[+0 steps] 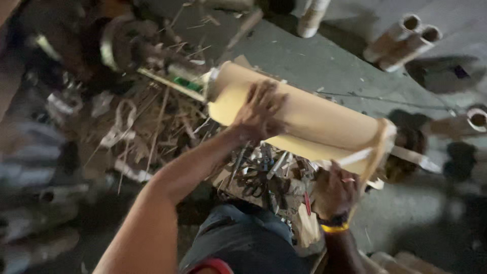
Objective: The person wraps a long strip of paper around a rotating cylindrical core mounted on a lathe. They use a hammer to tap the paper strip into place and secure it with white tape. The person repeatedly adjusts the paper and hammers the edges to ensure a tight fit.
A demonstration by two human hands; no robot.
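The tube (pixel 304 119), a wide tan cardboard-like cylinder, lies across the view above a box of tools (pixel 264 177); it looks stiff, light and smooth, best gripped around its middle. The left hand (pixel 259 111) spreads open over the tube's top. The right hand (pixel 336 190), below the tube's right end, closes on a pale strip (pixel 378 147).

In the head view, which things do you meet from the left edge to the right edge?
Pile of dry sticks and scraps → left hand on the wide tan cardboard roll → right hand with yellow wristband → two narrow cardboard tubes → single tube end.
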